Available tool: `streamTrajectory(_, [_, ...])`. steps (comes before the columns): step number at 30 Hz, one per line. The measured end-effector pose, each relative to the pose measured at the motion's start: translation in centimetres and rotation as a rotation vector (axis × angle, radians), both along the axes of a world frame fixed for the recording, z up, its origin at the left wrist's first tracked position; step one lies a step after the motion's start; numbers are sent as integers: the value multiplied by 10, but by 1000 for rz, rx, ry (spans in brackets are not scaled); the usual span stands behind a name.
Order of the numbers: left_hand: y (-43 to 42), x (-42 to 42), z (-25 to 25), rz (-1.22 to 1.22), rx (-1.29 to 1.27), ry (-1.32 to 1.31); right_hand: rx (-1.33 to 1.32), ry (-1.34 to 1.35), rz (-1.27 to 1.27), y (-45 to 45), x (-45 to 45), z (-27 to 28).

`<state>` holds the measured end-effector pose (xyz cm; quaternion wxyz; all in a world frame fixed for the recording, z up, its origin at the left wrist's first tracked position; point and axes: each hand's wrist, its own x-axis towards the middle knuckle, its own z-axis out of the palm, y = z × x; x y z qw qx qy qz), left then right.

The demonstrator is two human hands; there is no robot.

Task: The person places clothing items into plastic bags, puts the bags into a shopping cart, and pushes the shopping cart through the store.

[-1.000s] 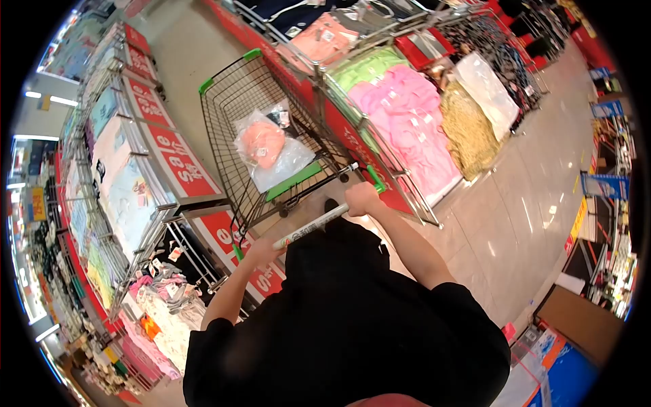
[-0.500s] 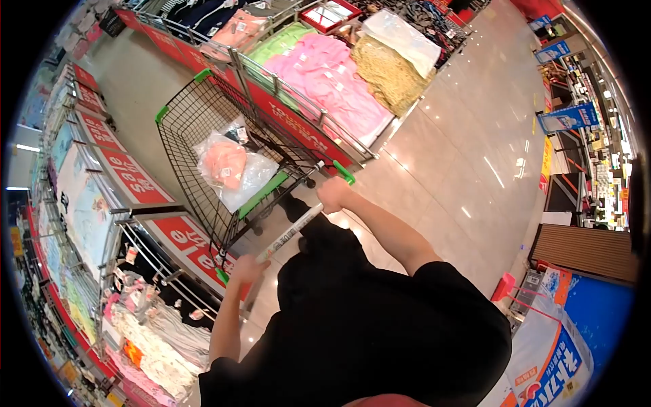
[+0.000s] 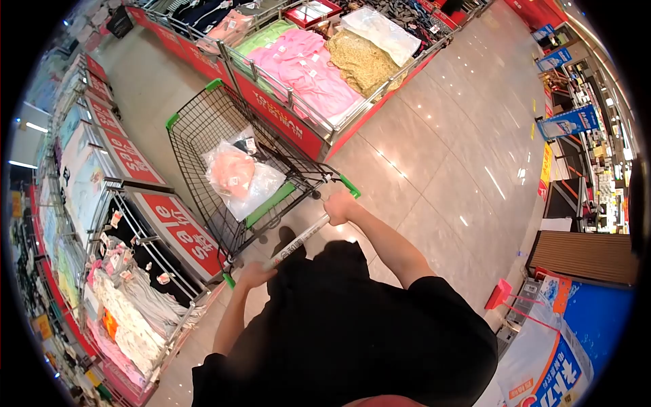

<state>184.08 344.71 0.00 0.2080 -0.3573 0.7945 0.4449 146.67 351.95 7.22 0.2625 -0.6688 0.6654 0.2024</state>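
Note:
Both my hands are closed on the white handle (image 3: 299, 242) of a black wire shopping cart (image 3: 193, 159) with green corner pieces. My left hand (image 3: 257, 274) wraps the handle's lower left end, and my right hand (image 3: 340, 206) wraps its upper right end, beside a green end piece. Inside the cart lie clear plastic packages, one with peach-coloured cloth (image 3: 232, 171) in it, next to a small dark item with a white tag (image 3: 250, 145). A dark shoe shows just under the handle.
Left of the cart stand clothing racks with red sale signs (image 3: 178, 227). On the right, a bin with a red side (image 3: 271, 112) holds pink clothes (image 3: 305, 71) and a gold garment (image 3: 361, 62). Blue and white packs (image 3: 559, 366) are at the lower right. Tiled floor (image 3: 434, 163) runs between.
The view has turned rightward, and the racks and bin have slid back past the cart. More tiled floor shows on the right. Both hands have kept hold of the handle.

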Motion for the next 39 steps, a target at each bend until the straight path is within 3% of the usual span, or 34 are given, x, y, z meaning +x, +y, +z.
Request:
streamTrajectory(8, [117,-19,-3,37,19,-8,-162,-36,48,100,-28,-14])
streamTrajectory(16, [237,-28,10,24,63,0,-8,-22,64,208,-30,2])
streamTrajectory(23, [331,-28,15,-17,56,186,-1,-24,38,312,-31,-15])
streamTrajectory(28, [387,-14,0,-72,35,175,93,27,-6,373,-12,-2])
streamTrajectory(39, [464,64,23,-158,50,47,133,91,-144,518,92,-10])
